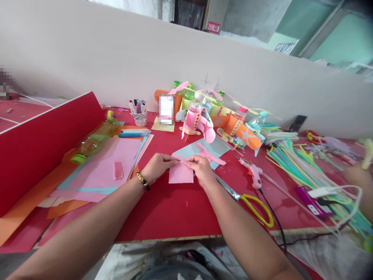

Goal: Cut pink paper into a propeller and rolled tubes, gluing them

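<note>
A small square of pink paper (181, 174) hangs between my two hands above the red table. My left hand (159, 166), with a beaded bracelet on its wrist, pinches the top left edge. On the top right edge, the thumb and fingers of my right hand (201, 168) are closed. The fingertips partly cover that upper edge. Just beyond lie a pink paper propeller (214, 157) and a light blue sheet (220, 144). Scissors with yellow handles (247, 202) rest beside my right forearm.
A pink glue gun (251, 173) with a black cord lies at right, near a purple power strip (313, 202) and colored strips (294, 159). Bottle airplanes (194, 116), a phone (166, 110) and a pen cup (139, 118) stand behind. Colored sheets (99, 171) lie left. Another person's hand (357, 177) shows at far right.
</note>
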A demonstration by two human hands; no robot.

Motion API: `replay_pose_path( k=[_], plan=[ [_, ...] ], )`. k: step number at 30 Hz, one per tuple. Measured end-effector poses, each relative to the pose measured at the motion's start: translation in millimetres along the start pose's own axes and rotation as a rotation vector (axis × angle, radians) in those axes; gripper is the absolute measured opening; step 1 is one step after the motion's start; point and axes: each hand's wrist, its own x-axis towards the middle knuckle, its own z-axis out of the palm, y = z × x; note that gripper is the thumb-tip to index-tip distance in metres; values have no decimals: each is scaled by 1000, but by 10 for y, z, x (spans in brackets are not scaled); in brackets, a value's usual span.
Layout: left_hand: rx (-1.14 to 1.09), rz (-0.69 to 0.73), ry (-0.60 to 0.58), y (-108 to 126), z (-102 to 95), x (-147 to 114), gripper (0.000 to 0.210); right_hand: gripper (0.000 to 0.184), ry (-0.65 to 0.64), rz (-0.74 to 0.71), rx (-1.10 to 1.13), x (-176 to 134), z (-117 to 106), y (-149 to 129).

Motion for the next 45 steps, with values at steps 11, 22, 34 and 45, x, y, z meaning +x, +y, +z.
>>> replay_pose_path(
  k=[11, 22, 34, 45],
  plan=[
    [-46, -30, 36, 9, 11, -9, 33, 17, -19, 7, 7, -4, 1, -13],
    [-76, -30, 32, 27, 26, -35, 33, 18, -16, 8, 18, -6, 7, -35],
    [-1, 10, 14, -14, 44, -22, 33, 15, -41, -18, 17, -8, 9, -1],
    [-17, -1, 39, 1, 84, -50, 30, 14, -71, -7, 15, -27, 28, -33]
  ],
)
